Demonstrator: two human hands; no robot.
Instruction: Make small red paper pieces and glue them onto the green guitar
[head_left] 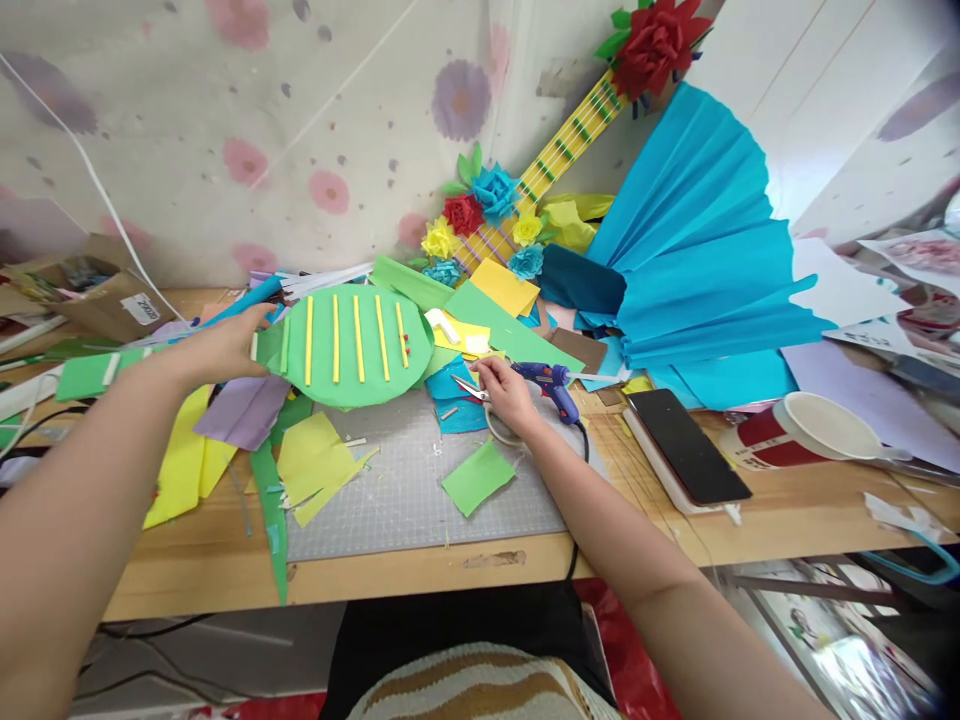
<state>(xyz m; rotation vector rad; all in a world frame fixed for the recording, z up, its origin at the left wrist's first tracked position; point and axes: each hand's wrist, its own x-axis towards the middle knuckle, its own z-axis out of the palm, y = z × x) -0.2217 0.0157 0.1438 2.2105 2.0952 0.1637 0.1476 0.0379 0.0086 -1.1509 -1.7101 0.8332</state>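
A green paper piece (345, 345), rounded and crossed by several yellow strips with small red bits near its right end, is held up at its left side by my left hand (229, 345). My right hand (506, 392) is closed beside the scissors (471, 388), near the purple glue gun (551, 382); what its fingers hold is too small to make out. Blue paper scraps (457, 412) lie under the scissors. Below on the grey cutting mat (405, 500) are a green paper square (478, 476) and a pale yellow piece (315, 458).
A decorated yellow instrument neck (574, 140) with paper flowers leans on the wall. Pleated blue paper (690, 250) stands at the back right. A phone (688, 445) and a cup (799, 430) are on the right. A cardboard box (97, 300) sits far left.
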